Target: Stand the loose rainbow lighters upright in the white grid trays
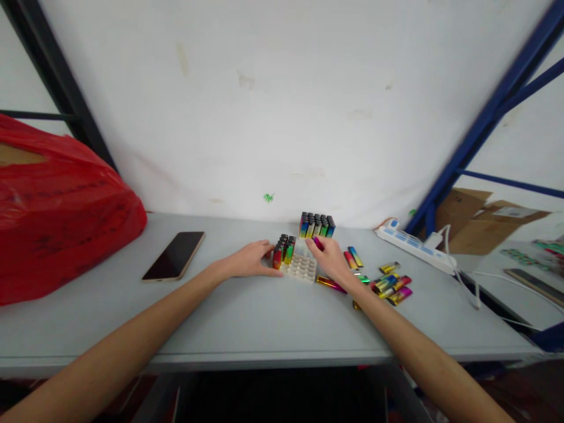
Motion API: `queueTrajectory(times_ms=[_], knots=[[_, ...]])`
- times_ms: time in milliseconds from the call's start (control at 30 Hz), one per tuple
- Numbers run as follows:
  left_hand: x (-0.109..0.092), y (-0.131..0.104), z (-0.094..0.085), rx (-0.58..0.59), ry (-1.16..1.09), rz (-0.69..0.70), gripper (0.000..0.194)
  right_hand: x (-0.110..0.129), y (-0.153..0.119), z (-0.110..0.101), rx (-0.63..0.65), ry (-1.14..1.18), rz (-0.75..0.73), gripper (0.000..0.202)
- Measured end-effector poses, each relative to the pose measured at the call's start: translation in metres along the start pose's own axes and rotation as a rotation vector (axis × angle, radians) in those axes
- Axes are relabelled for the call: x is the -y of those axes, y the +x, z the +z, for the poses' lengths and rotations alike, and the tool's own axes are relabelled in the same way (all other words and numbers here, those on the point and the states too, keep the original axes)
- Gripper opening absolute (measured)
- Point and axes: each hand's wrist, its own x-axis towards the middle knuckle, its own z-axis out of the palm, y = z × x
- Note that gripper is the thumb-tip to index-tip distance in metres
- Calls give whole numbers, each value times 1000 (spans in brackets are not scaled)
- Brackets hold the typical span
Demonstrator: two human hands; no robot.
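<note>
Several upright lighters (289,249) fill the left part of a white tray (300,268), whose other round holes show. At the tray's left end, my left hand (254,259) rests with thumb and fingers apart around the end of the lighters. Over the tray's right side, my right hand (327,257) pinches a purple lighter (318,243). Behind the tray stands a full block of upright lighters (316,226). Loose shiny lighters (388,284) lie in a pile right of my right hand, some partly hidden by my forearm.
A dark phone (175,256) lies on the grey table (264,329) at the left, beside a large red bag (66,205). A white power strip (416,248) with cables lies at the right, near a cardboard box (489,220). The wall stands behind.
</note>
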Motion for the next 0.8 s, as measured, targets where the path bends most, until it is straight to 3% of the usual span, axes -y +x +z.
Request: queueTrajectory(times_ms=[200,367,467,600,800], knots=[[-1,0,-1,30,16,-4,69,4,-4,-2,161,32,-128,37],[2,1,1,17,11,13,68,6,-4,2,207,-160,-333,41],[2,0,2,20,12,12,66,8,-5,5,250,-137,-273,41],[1,0,1,24,22,10,66,9,-6,9,202,-53,-189,40],[3,0,2,-10,3,22,67,8,-7,10,273,8,-185,35]])
